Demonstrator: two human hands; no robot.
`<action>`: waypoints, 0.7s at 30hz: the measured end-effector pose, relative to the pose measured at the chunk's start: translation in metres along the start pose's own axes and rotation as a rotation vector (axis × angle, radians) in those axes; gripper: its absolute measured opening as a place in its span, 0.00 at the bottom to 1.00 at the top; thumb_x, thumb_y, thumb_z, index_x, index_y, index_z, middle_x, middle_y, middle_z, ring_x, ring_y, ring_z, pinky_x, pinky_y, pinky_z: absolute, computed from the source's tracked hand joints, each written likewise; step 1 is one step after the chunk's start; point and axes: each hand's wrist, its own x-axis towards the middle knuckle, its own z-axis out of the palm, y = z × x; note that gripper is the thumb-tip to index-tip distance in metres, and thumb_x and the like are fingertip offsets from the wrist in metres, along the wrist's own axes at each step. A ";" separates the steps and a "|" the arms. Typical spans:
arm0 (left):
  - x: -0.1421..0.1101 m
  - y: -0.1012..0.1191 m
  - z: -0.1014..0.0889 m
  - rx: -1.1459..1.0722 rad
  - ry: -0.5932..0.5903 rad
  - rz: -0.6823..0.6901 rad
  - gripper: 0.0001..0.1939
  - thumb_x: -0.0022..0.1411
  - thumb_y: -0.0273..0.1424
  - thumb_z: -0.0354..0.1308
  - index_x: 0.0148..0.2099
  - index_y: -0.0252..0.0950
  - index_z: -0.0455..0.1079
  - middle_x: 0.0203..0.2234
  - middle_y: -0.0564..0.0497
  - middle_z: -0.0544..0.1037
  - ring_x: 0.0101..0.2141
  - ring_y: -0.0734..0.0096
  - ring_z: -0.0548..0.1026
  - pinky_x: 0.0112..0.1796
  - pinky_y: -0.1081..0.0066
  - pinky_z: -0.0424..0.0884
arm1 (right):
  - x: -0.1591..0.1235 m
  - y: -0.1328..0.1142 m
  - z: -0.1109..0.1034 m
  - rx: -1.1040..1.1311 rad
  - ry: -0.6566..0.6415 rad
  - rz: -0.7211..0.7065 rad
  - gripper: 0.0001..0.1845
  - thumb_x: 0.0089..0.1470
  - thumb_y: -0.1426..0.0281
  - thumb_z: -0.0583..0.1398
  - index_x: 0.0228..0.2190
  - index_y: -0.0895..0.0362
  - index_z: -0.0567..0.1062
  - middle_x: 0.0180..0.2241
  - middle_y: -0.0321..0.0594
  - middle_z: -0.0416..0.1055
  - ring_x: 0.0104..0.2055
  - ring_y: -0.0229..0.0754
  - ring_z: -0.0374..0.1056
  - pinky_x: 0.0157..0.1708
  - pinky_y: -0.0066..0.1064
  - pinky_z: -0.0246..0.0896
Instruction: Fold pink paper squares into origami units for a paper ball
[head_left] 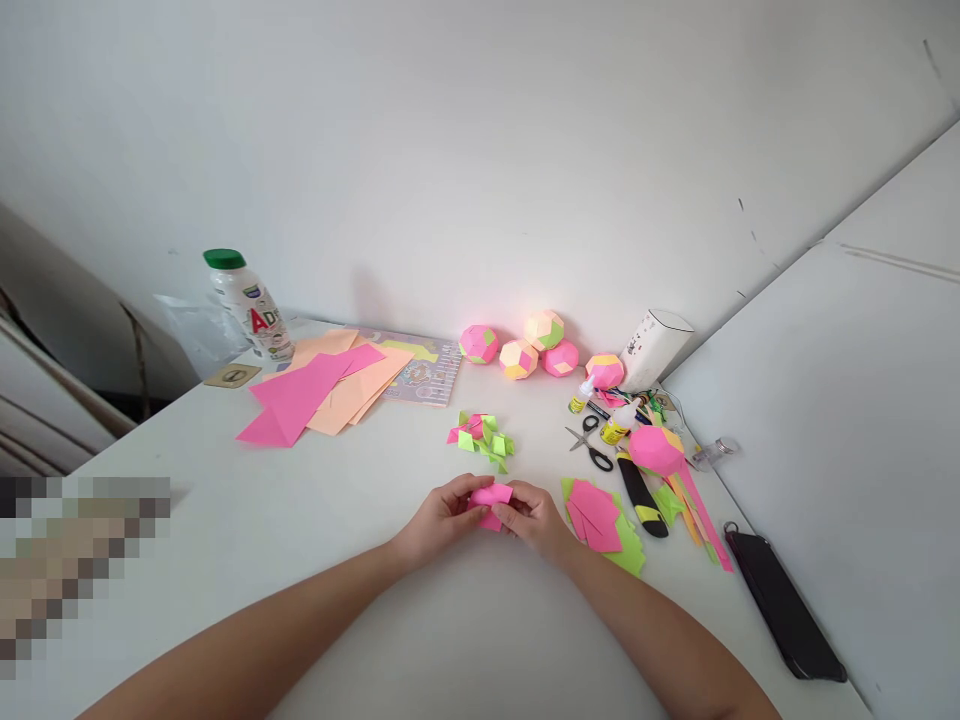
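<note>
Between my two hands, low over the white table, is a small piece of pink paper with a fold across it. My left hand pinches its left side with thumb and fingers. On the right side, my right hand grips it the same way, thumb on top. Just beyond the hands lies a small cluster of folded green and pink paper pieces. Right of my right hand, cut pink sheets rest on green ones.
Along the wall sit several paper balls. Scissors, glue bottles, a box cutter and a black phone-like case lie at right. Larger paper sheets and a white bottle with a green cap stand at left.
</note>
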 end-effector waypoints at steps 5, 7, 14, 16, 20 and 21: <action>0.001 -0.001 0.001 -0.043 -0.010 -0.006 0.18 0.54 0.34 0.58 0.49 0.38 0.66 0.36 0.51 0.71 0.38 0.67 0.72 0.42 0.62 0.69 | 0.000 0.002 -0.001 -0.033 0.005 -0.035 0.13 0.53 0.62 0.57 0.35 0.56 0.75 0.29 0.36 0.63 0.23 0.32 0.61 0.21 0.25 0.57; 0.001 -0.001 0.001 -0.046 -0.009 -0.015 0.19 0.54 0.34 0.58 0.49 0.38 0.65 0.36 0.50 0.72 0.38 0.67 0.72 0.42 0.62 0.69 | 0.000 0.004 -0.001 -0.047 0.019 -0.051 0.13 0.53 0.62 0.57 0.33 0.57 0.76 0.27 0.35 0.62 0.22 0.32 0.61 0.20 0.25 0.56; -0.001 0.004 0.003 0.027 0.012 -0.076 0.21 0.55 0.38 0.57 0.50 0.36 0.65 0.39 0.47 0.74 0.41 0.63 0.73 0.42 0.62 0.69 | 0.000 0.007 -0.001 -0.062 0.040 -0.019 0.15 0.52 0.60 0.57 0.34 0.58 0.75 0.22 0.34 0.62 0.22 0.33 0.60 0.20 0.24 0.56; -0.001 0.005 0.004 0.058 0.006 -0.064 0.21 0.55 0.39 0.57 0.49 0.35 0.66 0.41 0.46 0.74 0.41 0.62 0.72 0.43 0.62 0.69 | 0.000 0.007 -0.001 -0.052 0.043 -0.011 0.15 0.52 0.60 0.57 0.34 0.58 0.75 0.22 0.34 0.62 0.22 0.32 0.60 0.21 0.24 0.57; -0.002 0.008 0.005 0.084 0.000 -0.047 0.20 0.57 0.39 0.54 0.50 0.35 0.66 0.41 0.45 0.74 0.41 0.62 0.73 0.42 0.62 0.69 | 0.000 0.004 0.000 -0.020 0.066 -0.022 0.14 0.52 0.61 0.57 0.34 0.58 0.76 0.21 0.33 0.62 0.21 0.33 0.60 0.20 0.24 0.56; -0.002 0.009 0.005 0.084 -0.003 -0.049 0.20 0.57 0.39 0.54 0.50 0.35 0.65 0.41 0.45 0.75 0.41 0.62 0.73 0.42 0.62 0.70 | 0.000 0.003 0.000 -0.012 0.068 -0.019 0.14 0.52 0.61 0.57 0.35 0.57 0.76 0.20 0.33 0.62 0.21 0.33 0.59 0.20 0.24 0.56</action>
